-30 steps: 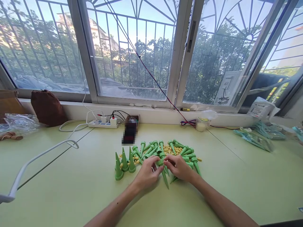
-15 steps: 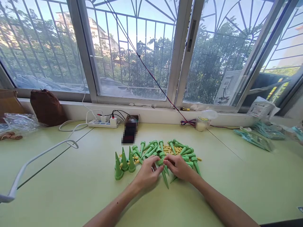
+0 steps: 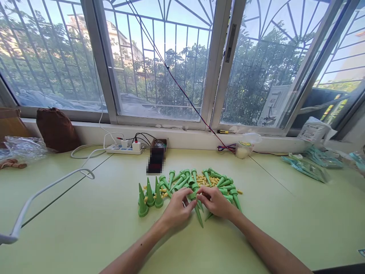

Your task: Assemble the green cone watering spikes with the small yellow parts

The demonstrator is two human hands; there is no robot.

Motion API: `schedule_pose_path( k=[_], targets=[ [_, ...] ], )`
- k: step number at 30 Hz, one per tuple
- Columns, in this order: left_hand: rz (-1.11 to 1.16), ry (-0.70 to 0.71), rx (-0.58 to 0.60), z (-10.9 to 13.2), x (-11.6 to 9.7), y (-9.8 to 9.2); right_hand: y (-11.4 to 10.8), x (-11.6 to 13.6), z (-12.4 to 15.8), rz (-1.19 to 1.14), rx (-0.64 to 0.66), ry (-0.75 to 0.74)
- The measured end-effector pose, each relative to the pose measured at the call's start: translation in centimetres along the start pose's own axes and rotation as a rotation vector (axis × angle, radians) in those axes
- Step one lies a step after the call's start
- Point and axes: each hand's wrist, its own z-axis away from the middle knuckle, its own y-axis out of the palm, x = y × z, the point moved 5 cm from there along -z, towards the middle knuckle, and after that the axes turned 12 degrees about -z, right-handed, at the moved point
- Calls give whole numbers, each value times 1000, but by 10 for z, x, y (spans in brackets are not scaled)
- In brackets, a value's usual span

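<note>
Between the thumb and fingers of my left hand (image 3: 178, 205) is a green plastic watering spike (image 3: 199, 216), its point slanting down and toward me. My right hand (image 3: 214, 201) is closed in a pinch at the spike's wide capped end; whatever lies between those fingertips is too small or hidden to name. Behind both hands lies a heap of similar green spikes (image 3: 182, 182), mixed with small yellow pieces (image 3: 209, 180). To the left several green spikes (image 3: 143, 205) stand upright on their caps, points up.
A white power strip (image 3: 125, 150) with plugs and a small box (image 3: 160, 144) are at the table's back edge. A white cable (image 3: 51, 188) crosses the left side. A jar (image 3: 243, 149) and plastic packets (image 3: 306, 167) lie farther right. A brown bag (image 3: 57, 129) stands at left.
Hardly anything differs. My right fingers have shifted very slightly at the spike's cap, while my left hand keeps the spike in the same place.
</note>
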Motion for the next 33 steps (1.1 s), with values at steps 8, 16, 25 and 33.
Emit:
schedule_pose_path(
  k=[8,16,25,33],
  targets=[
    [-3,0,7,2,0,0,0,2,-1,-9,-13,-4],
    [1,-6,20,1,-1,0,0,1,-2,11,-18,-2],
    [34,-5,6,2,-4,-3,1,0,-1,29,-26,0],
    [7,-3,10,2,-2,-2,1,-1,-2,47,-32,-15]
  ],
)
